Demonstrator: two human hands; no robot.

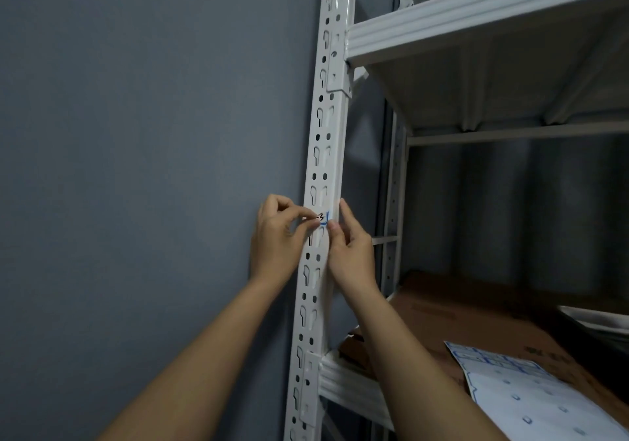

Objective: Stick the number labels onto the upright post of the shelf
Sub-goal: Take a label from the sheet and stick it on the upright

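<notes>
We are pressing a number label point(321, 217) onto the upright post point(326, 155) of the shelf, both hands on it.

Risk as we judge it: the label is sitting over the post's slots and holes, so it may be bridging gaps and going on crooked or wrinkled if one side is getting pushed down first; weak adhesion there could let it peel. Our left hand point(277, 236) is pinching the label's left edge with curled fingers point(308, 217); our right hand point(350, 243) is pinching its right lower corner against the post. The label lies between the two sets of fingertips, "3" showing.
</notes>
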